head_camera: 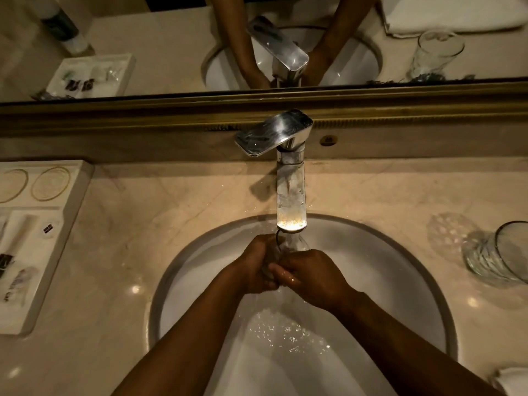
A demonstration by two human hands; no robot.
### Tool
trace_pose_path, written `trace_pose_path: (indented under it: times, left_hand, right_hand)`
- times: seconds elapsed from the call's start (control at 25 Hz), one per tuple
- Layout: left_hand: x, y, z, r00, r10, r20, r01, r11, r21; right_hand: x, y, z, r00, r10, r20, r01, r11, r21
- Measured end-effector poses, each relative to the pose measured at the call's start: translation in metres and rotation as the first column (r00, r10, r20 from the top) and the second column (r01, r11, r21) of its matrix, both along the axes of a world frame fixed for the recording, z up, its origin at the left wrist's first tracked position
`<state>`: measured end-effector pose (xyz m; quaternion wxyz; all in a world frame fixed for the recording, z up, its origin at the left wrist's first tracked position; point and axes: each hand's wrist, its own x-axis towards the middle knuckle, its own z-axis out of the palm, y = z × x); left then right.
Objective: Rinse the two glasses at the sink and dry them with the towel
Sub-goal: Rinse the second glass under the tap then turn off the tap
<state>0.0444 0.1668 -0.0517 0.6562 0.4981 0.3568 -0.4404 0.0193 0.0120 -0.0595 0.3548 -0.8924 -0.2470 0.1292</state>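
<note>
Glass number one (288, 244) is sitting under the tap (291, 201), over the middle of the sink (200, 270). Both hands are wrapping around it. The left hand (257, 264) is closing on its left side and the right hand (311, 275) is closing on its right side, with fingers meeting in front. Water is running down and splashing in the bowl below. I think the person is rinsing this glass, so the job is only starting. The second glass (497, 252) is waiting on the counter (171, 201), well off to the right, and looks like it is not rinsed yet. A white towel (511, 378) is peeking in at the bottom right corner. Drying both glasses is not done yet.
</note>
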Motion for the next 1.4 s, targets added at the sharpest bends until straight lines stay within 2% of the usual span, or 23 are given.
trace_pose_path:
  times: [0.08, 0.2, 0.24, 0.32, 0.4, 0.44, 0.52, 0.6, 0.68, 0.8, 0.88, 0.92, 1.0, 1.04, 1.12, 1.24, 1.32, 1.4]
  left_hand:
    - [-0.008, -0.009, -0.008, 0.976, 0.159, 0.148, -0.158, 0.987, -0.015]
    - [-0.026, -0.023, -0.023, 0.841, 0.418, 0.343, -0.433, 0.901, -0.034]
    - [-0.029, -0.026, -0.028, 0.797, 0.472, 0.377, -0.5, 0.866, -0.029]
    - [-0.029, -0.028, -0.031, 0.793, 0.458, 0.401, -0.518, 0.854, 0.05]
    - [-0.024, -0.022, -0.026, 0.842, 0.403, 0.359, -0.468, 0.876, 0.115]
    - [-0.021, -0.017, -0.023, 0.881, 0.377, 0.285, -0.415, 0.906, 0.085]
    - [-0.014, -0.005, -0.013, 0.953, 0.295, 0.07, -0.295, 0.956, -0.011]
    - [-0.011, 0.005, -0.01, 0.988, 0.143, -0.054, -0.145, 0.988, -0.043]
    - [-0.015, 0.008, -0.011, 0.993, 0.061, -0.099, -0.074, 0.988, -0.135]
    - [-0.022, 0.004, -0.011, 0.989, 0.101, -0.105, -0.124, 0.961, -0.249]
    - [-0.025, 0.002, -0.016, 0.986, 0.138, -0.093, -0.158, 0.953, -0.257]
    - [-0.025, 0.001, -0.017, 0.982, 0.159, -0.1, -0.179, 0.95, -0.255]
    - [-0.023, -0.002, -0.02, 0.968, 0.22, -0.116, -0.242, 0.941, -0.236]
    - [-0.022, -0.006, -0.017, 0.962, 0.25, -0.111, -0.268, 0.942, -0.204]
    - [-0.019, -0.015, -0.012, 0.967, 0.255, -0.018, -0.256, 0.962, -0.098]
    - [-0.017, -0.021, -0.01, 0.946, 0.216, 0.24, -0.266, 0.943, 0.201]
    - [-0.017, -0.018, -0.005, 0.906, 0.258, 0.337, -0.339, 0.917, 0.211]
    - [-0.018, -0.016, 0.0, 0.881, 0.223, 0.416, -0.328, 0.923, 0.201]
  right_hand:
    - [-0.002, 0.01, 0.001, 0.981, -0.191, 0.019, 0.191, 0.981, -0.012]
    - [-0.003, 0.03, 0.005, 0.92, -0.391, -0.026, 0.39, 0.92, -0.046]
    - [-0.002, 0.036, 0.007, 0.906, -0.421, -0.038, 0.419, 0.906, -0.06]
    - [0.0, 0.042, 0.01, 0.878, -0.471, -0.084, 0.466, 0.882, -0.072]
    - [0.0, 0.04, 0.012, 0.886, -0.455, -0.092, 0.449, 0.89, -0.077]
    - [0.001, 0.035, 0.012, 0.925, -0.376, -0.061, 0.37, 0.925, -0.09]
    - [0.004, 0.019, 0.009, 0.993, -0.115, -0.04, 0.11, 0.989, -0.103]
    - [0.004, 0.001, 0.007, 0.997, 0.071, -0.04, -0.073, 0.996, -0.047]
    - [0.002, -0.009, 0.004, 0.996, 0.069, 0.058, -0.071, 0.997, 0.024]
    - [-0.007, -0.013, 0.001, 0.992, -0.033, 0.123, 0.017, 0.991, 0.134]
    - [-0.014, -0.01, 0.002, 0.99, -0.14, 0.006, 0.135, 0.964, 0.227]
    - [-0.017, -0.008, 0.004, 0.971, -0.187, -0.149, 0.225, 0.926, 0.304]
    - [-0.022, -0.002, 0.004, 0.845, -0.195, -0.498, 0.427, 0.806, 0.409]
    - [-0.024, 0.001, 0.001, 0.785, -0.204, -0.585, 0.498, 0.77, 0.4]
    - [-0.023, 0.002, -0.003, 0.735, -0.292, -0.612, 0.578, 0.743, 0.338]
    - [-0.021, 0.002, 0.001, 0.719, -0.383, -0.58, 0.607, 0.753, 0.255]
    - [-0.022, 0.002, 0.003, 0.711, -0.419, -0.565, 0.612, 0.764, 0.204]
    - [-0.024, 0.004, 0.008, 0.679, -0.45, -0.58, 0.635, 0.756, 0.156]
